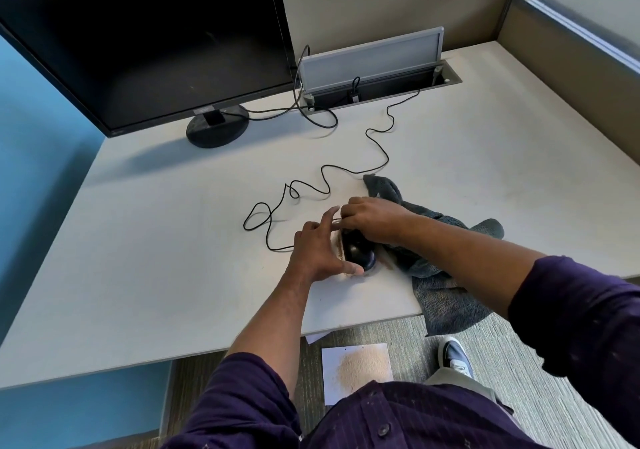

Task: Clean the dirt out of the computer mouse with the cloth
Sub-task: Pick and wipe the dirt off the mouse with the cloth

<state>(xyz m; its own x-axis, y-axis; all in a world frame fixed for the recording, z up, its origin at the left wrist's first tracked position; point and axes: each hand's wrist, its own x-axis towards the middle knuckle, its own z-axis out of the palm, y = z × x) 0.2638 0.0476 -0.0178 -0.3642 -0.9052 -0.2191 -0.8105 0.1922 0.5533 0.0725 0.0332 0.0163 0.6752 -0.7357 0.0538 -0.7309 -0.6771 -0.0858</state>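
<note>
On the floor nearest the viewer, a sheet of paper (356, 372) is lying with a pile of tan powder on it. On the surface (138, 275), near its front edge, the black mouse (358, 249) is sitting with brown dirt beside it. The left hand (318, 251) is resting against the mouse's left side, grip released, fingers extended. The right hand (374, 220) is lying over the mouse's front; whether its grip is clenched cannot be told. The grey cloth (446, 282) is lying under the right forearm, draping over the edge. The mouse cable (377, 147) is running back towards the monitor (145, 40).
</note>
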